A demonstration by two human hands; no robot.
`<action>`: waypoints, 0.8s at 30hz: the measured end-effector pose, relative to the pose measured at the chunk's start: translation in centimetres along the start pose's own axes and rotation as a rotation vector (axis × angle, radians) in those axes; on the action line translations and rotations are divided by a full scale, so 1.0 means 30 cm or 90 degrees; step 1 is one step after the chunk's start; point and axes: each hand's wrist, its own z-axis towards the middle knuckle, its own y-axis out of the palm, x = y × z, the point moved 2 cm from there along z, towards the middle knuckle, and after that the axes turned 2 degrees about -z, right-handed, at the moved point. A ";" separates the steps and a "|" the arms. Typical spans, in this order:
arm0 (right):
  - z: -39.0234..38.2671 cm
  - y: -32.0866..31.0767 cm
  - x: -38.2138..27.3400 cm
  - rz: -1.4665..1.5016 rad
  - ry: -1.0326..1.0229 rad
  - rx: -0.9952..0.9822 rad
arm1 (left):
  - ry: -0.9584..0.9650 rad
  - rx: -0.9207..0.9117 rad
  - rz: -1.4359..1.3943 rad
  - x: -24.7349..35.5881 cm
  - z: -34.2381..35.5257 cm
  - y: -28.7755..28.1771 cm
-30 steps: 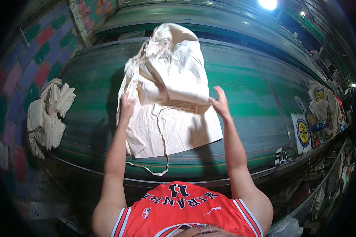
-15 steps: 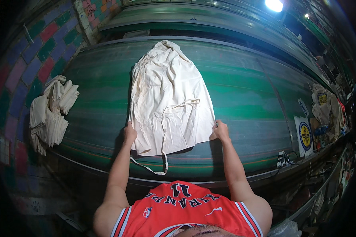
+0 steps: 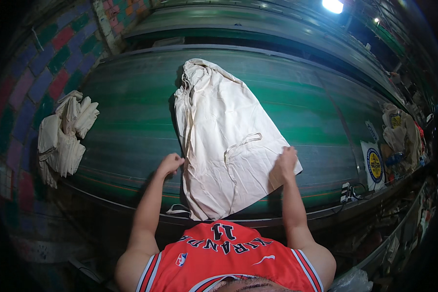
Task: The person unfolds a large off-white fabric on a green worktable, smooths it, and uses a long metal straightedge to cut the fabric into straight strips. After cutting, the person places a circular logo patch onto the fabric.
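A cream cloth apron (image 3: 228, 146) with thin ties lies lengthwise over the green table, its bunched narrow end far from me and its wide end close to my body. One tie (image 3: 243, 143) rests across its face. At the apron's left edge is my left hand (image 3: 170, 164), its fingers curled together against the fabric. My right hand (image 3: 286, 163) is on the lower right part of the cloth near its side edge, fingers closed, with a shadow beneath. The exact grip of the fingertips is hard to make out.
Folded cream cloths (image 3: 63, 138) are stacked at the table's left end. On the right sit a white sheet with a round blue-and-yellow emblem (image 3: 373, 165), a heap of cream cloth (image 3: 399, 131) and a small device with cables (image 3: 346, 193). A long green table (image 3: 219, 29) runs behind.
The apron has shifted right and toward me, with its wide end now near the front edge and its narrow end tilted left. Both hands have moved to the right.
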 end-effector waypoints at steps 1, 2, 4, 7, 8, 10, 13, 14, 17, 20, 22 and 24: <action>-0.013 0.035 -0.065 0.100 -0.011 -0.065 | -0.001 0.099 -0.013 -0.004 0.036 0.017; -0.056 0.061 -0.136 0.278 -0.001 -0.102 | -0.016 0.199 -0.025 -0.005 0.066 0.039; -0.104 0.108 -0.306 0.378 -0.117 -0.199 | 0.057 0.179 -0.192 0.023 0.109 0.114; -0.170 0.158 -0.559 0.541 -0.073 -0.376 | 0.118 0.158 -0.274 0.098 0.119 0.201; -0.193 0.160 -0.628 0.562 -0.101 -0.399 | 0.135 0.157 -0.274 0.127 0.113 0.215; -0.251 0.167 -0.738 0.742 0.027 -0.556 | 0.133 0.104 -0.347 0.171 0.090 0.232; -0.231 0.158 -0.801 0.616 -0.082 -0.468 | 0.189 0.090 -0.409 0.201 0.057 0.195; -0.218 0.163 -0.788 0.662 -0.030 -0.491 | 0.210 0.089 -0.429 0.199 0.050 0.177; -0.151 0.182 -0.673 0.907 0.131 -0.459 | 0.230 0.156 -0.591 0.121 0.020 0.078; -0.007 0.172 -0.359 0.811 0.231 -0.266 | 0.218 0.281 -0.445 -0.057 -0.070 -0.074; 0.076 0.136 -0.110 0.770 0.326 -0.110 | 0.048 0.150 -0.241 -0.188 -0.155 -0.109; 0.103 0.072 0.119 0.670 0.431 0.056 | -0.133 -0.181 0.023 -0.275 -0.212 -0.069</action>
